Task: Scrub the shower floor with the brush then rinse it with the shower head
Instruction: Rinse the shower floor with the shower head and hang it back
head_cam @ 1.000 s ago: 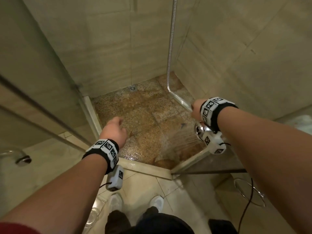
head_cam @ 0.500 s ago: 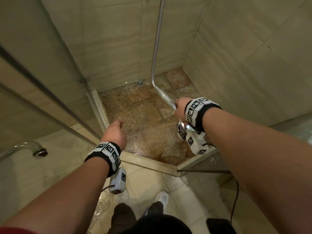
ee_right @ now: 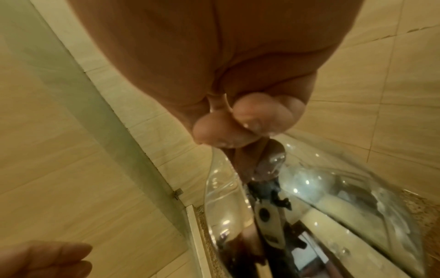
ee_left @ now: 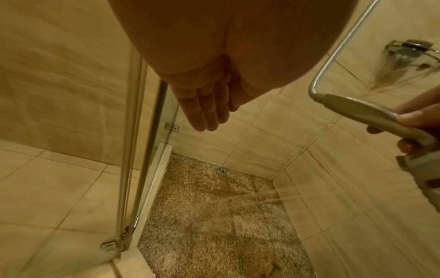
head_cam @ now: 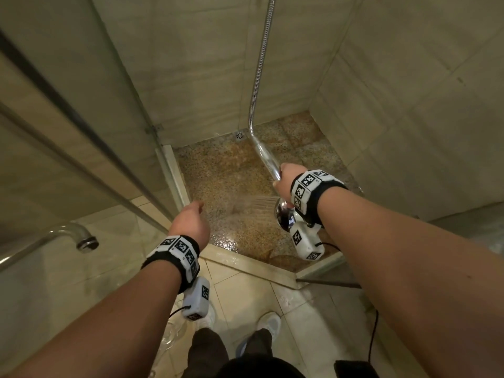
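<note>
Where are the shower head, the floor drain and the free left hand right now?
shower head (head_cam: 283, 218): head view, chrome back of the head.
floor drain (head_cam: 239, 135): head view, round grate.
left hand (head_cam: 191, 223): head view, back of the hand.

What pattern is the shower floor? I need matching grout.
The shower floor is speckled pebble-like stone in brown, orange and beige, wet; the left wrist view shows it best.

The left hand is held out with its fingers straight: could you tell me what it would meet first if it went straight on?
Probably the beige wall tile behind the glass door's edge; the left hand holds nothing, though depth is unclear.
</note>
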The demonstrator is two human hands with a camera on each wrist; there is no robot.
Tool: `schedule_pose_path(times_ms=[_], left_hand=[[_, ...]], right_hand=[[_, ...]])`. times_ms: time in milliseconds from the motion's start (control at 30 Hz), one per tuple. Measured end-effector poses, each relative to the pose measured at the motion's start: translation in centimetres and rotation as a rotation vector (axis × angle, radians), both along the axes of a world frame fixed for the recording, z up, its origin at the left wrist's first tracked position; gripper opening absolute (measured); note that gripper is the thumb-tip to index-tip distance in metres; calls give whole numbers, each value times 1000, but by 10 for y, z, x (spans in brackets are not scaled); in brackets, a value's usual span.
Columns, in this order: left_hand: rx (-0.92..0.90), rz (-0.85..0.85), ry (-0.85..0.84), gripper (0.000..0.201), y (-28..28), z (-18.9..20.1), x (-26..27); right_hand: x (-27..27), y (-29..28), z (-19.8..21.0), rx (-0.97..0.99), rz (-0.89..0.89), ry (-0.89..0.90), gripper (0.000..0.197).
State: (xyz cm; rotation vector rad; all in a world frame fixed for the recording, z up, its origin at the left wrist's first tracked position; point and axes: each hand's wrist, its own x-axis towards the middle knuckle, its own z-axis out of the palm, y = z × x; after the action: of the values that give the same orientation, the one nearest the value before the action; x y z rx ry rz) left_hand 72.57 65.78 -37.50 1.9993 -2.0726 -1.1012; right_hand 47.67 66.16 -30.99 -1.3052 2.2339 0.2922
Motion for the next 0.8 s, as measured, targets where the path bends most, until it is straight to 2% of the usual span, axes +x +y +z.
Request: schedule_pose_path(times_ms=[467,667,800], left_hand=[[14,51,23,48,-17,26,-16],[41,103,39,47,-24,30,-27],[64,117,59,47,-49,23,-37]], right_hand=[[14,-13,9,-97,-95,-181,31],[17,-39,14,-194,-187,-230,35],[15,-73,14,-206,-207,-247,35]])
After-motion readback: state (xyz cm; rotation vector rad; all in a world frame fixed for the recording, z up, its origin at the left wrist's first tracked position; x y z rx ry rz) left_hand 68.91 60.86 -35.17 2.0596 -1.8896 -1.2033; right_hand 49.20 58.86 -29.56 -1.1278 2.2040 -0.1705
